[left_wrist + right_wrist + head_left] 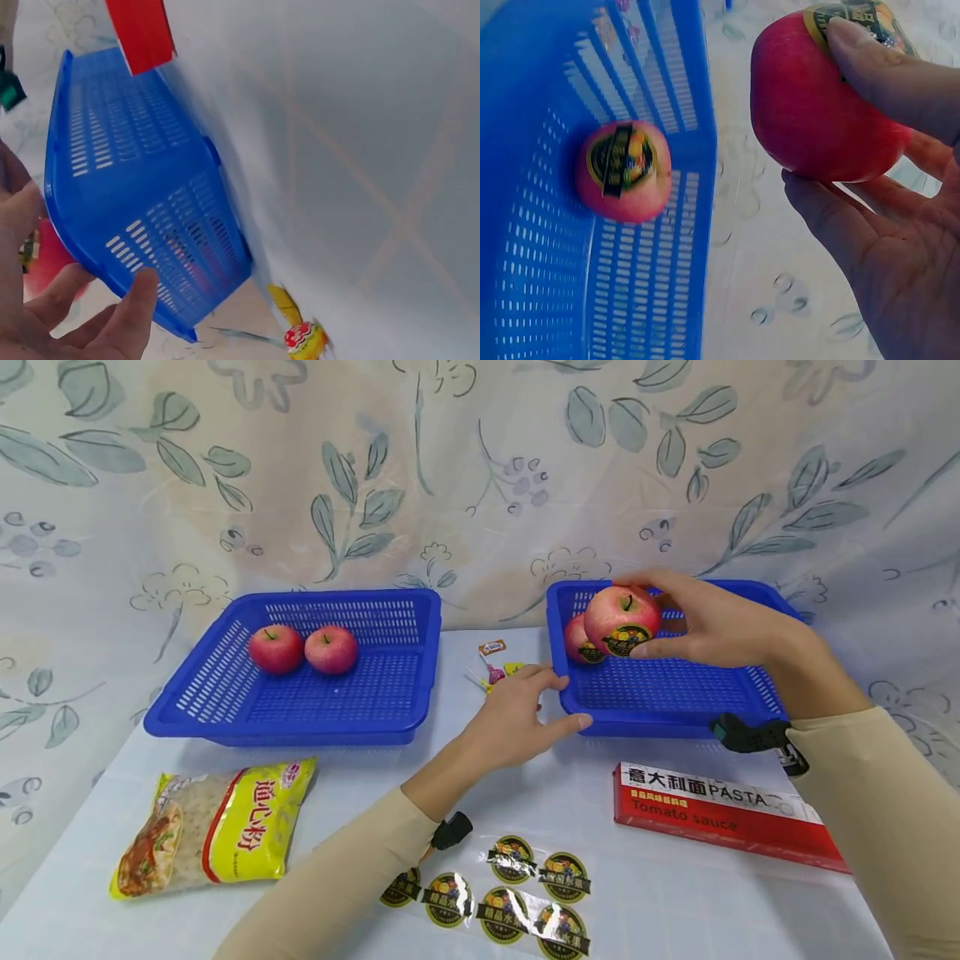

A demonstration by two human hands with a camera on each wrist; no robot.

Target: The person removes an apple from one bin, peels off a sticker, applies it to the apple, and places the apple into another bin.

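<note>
A person's right hand (712,622) grips a stickered red apple (621,620), fingers curled round it, above the right blue basket (675,697). The left hand (525,714) rests with relaxed, straight fingers against that basket's near left corner. Inside it lies another stickered apple (577,641). Left of it, a second blue basket (300,702) holds two plain apples (303,648). In front of the right basket lie a pasta box (720,814) and a sticker sheet (502,893).
</note>
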